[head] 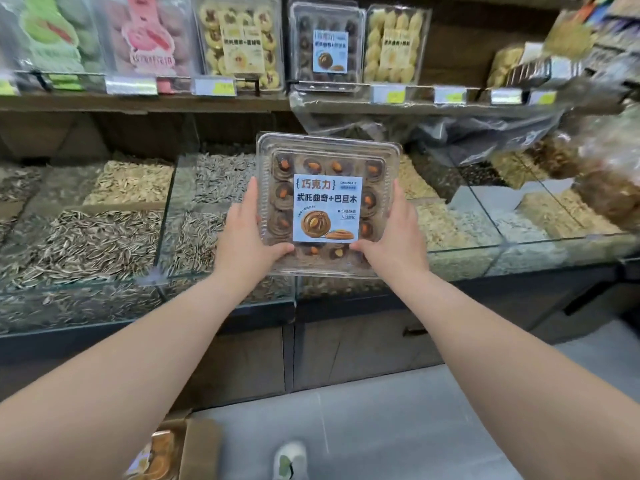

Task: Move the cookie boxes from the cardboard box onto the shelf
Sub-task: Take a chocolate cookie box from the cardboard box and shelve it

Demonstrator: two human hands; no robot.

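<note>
A person holds a clear plastic cookie box (pixel 327 206) upright in both hands in front of a shop display. The left hand (pixel 247 233) grips the box's left edge and the right hand (pixel 394 230) grips its right edge. Each thumb presses on the front near a lower corner, and the fingers run up along the sides. The lid faces the camera, showing rows of dark cookies topped with almonds and a pale blue label in the middle. The box is in the air in front of the glass bins (pixel 104 244) of seeds and nuts and below the shelf (pixel 138 103), resting on neither.

On the shelf, far and just above the held box, a matching box (pixel 325 46) with the same blue label stands on edge. A yellow box (pixel 394 46) stands just to its right and a jam-cookie box (pixel 239 43) to its left. A pink pack (pixel 149 39) and a green pack (pixel 52 36) stand farther left. Price tags (pixel 214 87) line the shelf's front edge.

The cardboard box (pixel 204 445) sits open on the floor (pixel 415 427) at near left, partly hidden by the left forearm, with one orange-cookie pack (pixel 156 455) showing inside. A white shoe (pixel 291 459) stands just right of it. Blurred bags (pixel 609 161) hang at the right edge.
</note>
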